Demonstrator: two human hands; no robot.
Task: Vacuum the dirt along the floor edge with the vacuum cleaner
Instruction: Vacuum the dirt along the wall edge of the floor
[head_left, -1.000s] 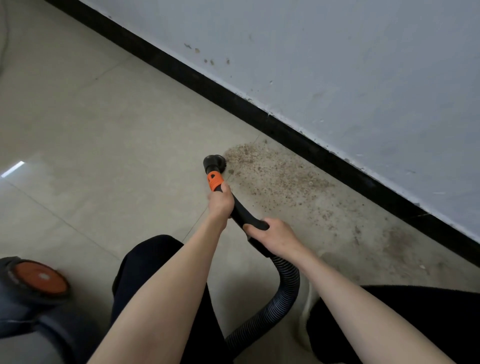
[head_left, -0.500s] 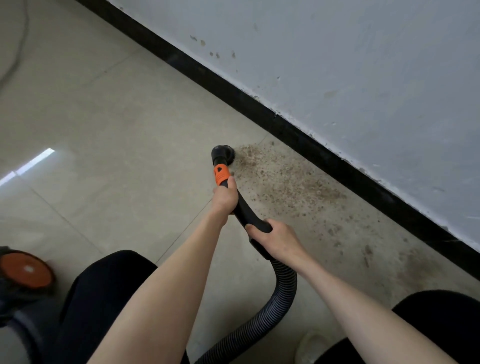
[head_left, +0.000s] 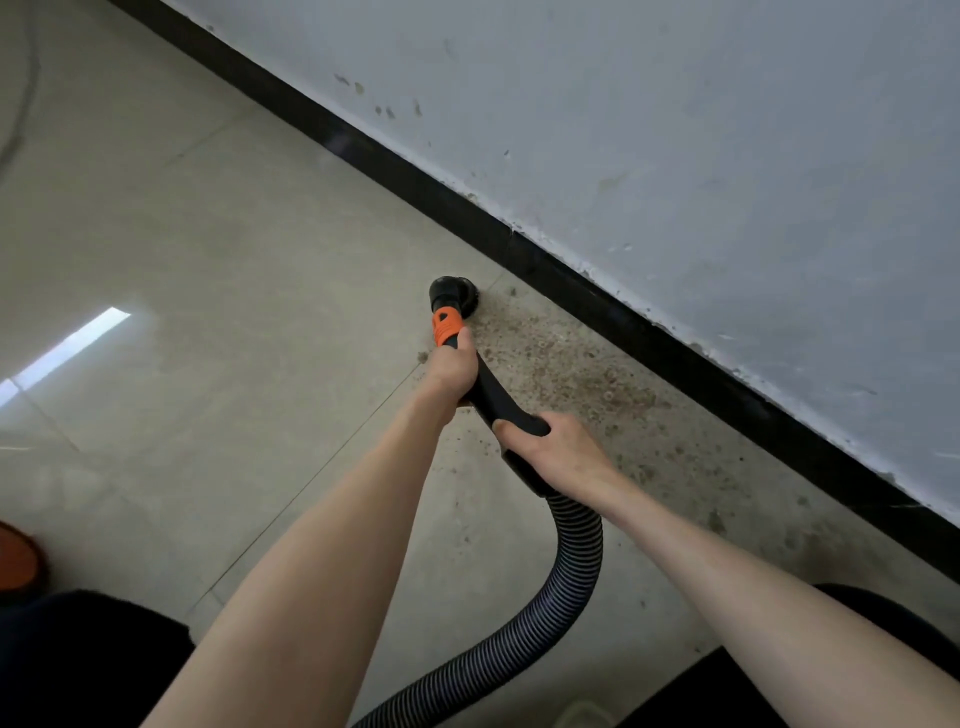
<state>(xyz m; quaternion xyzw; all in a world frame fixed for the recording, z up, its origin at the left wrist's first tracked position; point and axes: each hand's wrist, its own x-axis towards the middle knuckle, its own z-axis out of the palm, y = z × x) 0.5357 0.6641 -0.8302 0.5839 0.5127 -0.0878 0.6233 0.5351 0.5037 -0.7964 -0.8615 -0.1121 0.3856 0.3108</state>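
Note:
A black vacuum handle (head_left: 498, 402) with an orange collar (head_left: 447, 327) ends in a round black nozzle (head_left: 451, 292) pressed to the floor at the far end of a brown dirt patch (head_left: 587, 379). My left hand (head_left: 453, 370) grips the tube just behind the orange collar. My right hand (head_left: 558, 451) grips the handle's lower end, where the ribbed black hose (head_left: 576, 582) begins and loops down toward me. The dirt spreads along the black skirting board (head_left: 649, 332).
A grey-white marked wall (head_left: 675, 156) rises above the skirting. The beige tiled floor (head_left: 208, 260) stretches left. The vacuum's orange-topped body (head_left: 15, 558) shows at the left edge. My dark-clothed knees (head_left: 88, 660) fill the bottom corners.
The nozzle has moved forward along the dirt patch toward the skirting board. Both hands went with it, and the view shifted so the vacuum body slid toward the left edge.

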